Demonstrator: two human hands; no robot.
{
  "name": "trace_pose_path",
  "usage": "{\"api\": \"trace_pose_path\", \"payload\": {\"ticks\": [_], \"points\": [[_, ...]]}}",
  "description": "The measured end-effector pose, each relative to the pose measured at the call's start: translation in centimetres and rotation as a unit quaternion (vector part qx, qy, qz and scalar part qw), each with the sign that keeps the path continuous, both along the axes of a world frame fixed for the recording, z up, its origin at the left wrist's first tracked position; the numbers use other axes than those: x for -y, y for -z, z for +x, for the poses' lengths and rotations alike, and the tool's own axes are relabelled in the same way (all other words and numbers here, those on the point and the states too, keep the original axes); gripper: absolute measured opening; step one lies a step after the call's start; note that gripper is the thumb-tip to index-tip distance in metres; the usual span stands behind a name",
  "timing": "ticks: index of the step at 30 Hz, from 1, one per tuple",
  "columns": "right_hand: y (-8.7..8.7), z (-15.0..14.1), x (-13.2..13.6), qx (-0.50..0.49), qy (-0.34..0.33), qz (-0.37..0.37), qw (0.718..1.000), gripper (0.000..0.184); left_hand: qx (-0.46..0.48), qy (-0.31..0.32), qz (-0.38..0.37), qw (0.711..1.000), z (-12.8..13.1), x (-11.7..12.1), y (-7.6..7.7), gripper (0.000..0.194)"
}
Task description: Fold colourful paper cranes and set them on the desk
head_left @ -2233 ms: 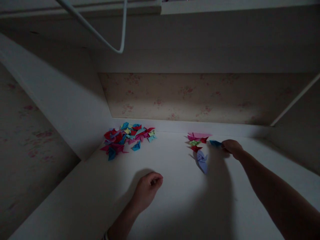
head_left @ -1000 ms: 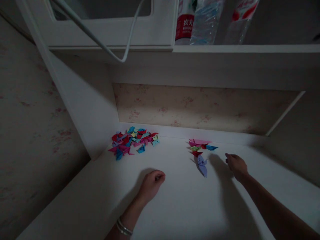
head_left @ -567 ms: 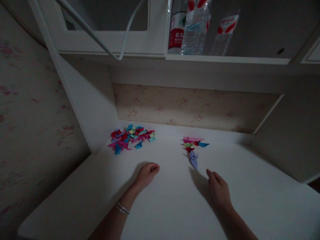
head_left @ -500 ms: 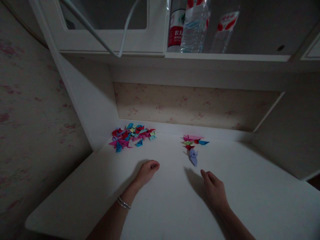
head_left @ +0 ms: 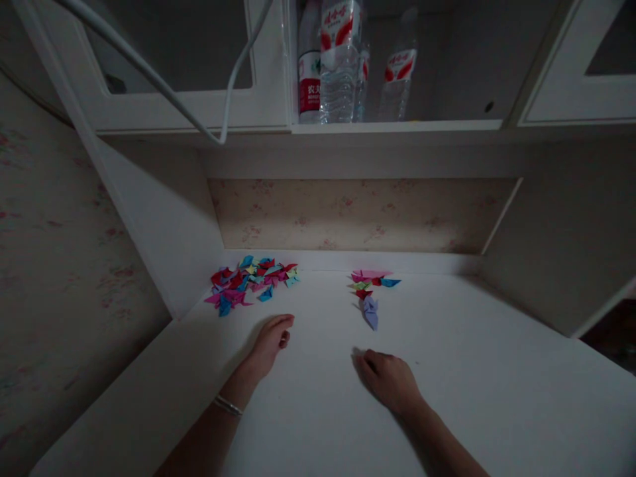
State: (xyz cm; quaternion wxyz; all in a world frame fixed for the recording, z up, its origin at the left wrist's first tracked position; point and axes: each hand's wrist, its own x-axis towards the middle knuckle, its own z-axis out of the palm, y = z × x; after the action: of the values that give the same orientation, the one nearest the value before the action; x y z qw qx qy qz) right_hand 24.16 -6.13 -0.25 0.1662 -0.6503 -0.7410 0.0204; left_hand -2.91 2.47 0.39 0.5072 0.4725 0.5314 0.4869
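Observation:
My left hand [head_left: 271,341] hovers low over the white tabletop, just in front of a heap of small folded paper cranes [head_left: 231,288] in red, pink, blue and pale green. Its fingers reach out loosely with the thumb apart, and nothing shows between them. My right hand [head_left: 390,379] rests near the table surface with the fingers curled in, and no object is seen in it. Beyond it lies a lilac paper crane [head_left: 370,313]. Behind that crane sits a small group of folded papers, among them a blue one [head_left: 390,283] and a pink one [head_left: 370,273].
The white table [head_left: 318,424] meets a back ledge and a floral wall panel [head_left: 348,215]. Overhead, a shelf holds several plastic bottles [head_left: 340,73]. A white cable [head_left: 149,76] hangs in front of the cabinet door. Side panels [head_left: 154,218] bound the nook.
The view has shifted, showing more of the upper cabinet. My right hand has come down and left toward the table, its fingers curling in. The thumb and fingers of my left hand have parted.

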Motion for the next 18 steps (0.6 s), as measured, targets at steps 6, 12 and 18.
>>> {"api": "trace_pose_path", "payload": {"ticks": [6, 12, 18], "points": [[-0.1, 0.0, -0.1, 0.008, -0.004, 0.008, 1.000, 0.046, -0.045, -0.108, 0.003, 0.993, -1.7, -6.4, -4.2, 0.028], [0.0, 0.1, -0.1, 0.002, -0.014, 0.014, 1.000, 0.041, -0.136, -0.187, -0.010, 0.973, -2.4, -12.0, -5.9, 0.026], [0.0, 0.2, -0.2, -0.009, 0.005, 0.006, 1.000, 0.044, -0.177, -0.226, -0.035, 0.957, -2.7, -14.0, -5.6, 0.013]]}}
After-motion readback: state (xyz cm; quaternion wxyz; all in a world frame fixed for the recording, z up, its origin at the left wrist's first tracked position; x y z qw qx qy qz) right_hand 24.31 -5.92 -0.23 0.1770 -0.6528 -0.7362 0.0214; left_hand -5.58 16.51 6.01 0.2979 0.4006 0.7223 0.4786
